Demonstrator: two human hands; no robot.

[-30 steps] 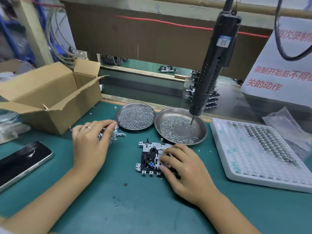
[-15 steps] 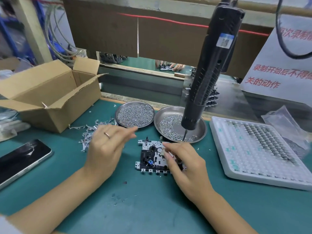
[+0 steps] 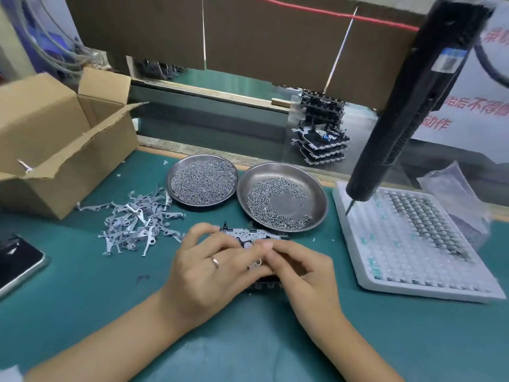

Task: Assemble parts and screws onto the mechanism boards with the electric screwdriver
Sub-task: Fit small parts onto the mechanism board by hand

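- Most of the frame is a green worktop (image 3: 82, 293), backed by a brown partition (image 3: 275, 37) across the top.
- An open cardboard box (image 3: 55, 139) fills the upper left; a white compartment tray (image 3: 413, 244) lies at right.
- A black electric screwdriver (image 3: 407, 106) hangs at upper right, its bit over the tray; half a second ago it hung over the right dish.
- Two steel dishes of screws (image 3: 202, 181) (image 3: 281, 199) sit side by side at centre.
- Loose grey metal parts (image 3: 137, 219) are heaped left of centre.
- The mechanism board (image 3: 248, 235) lies just below the dishes, mostly covered.
- The left hand (image 3: 209, 274) has come in from the heap; its fingers and those of the right hand (image 3: 300, 274) together pinch a small grey part (image 3: 257, 263) over the board.
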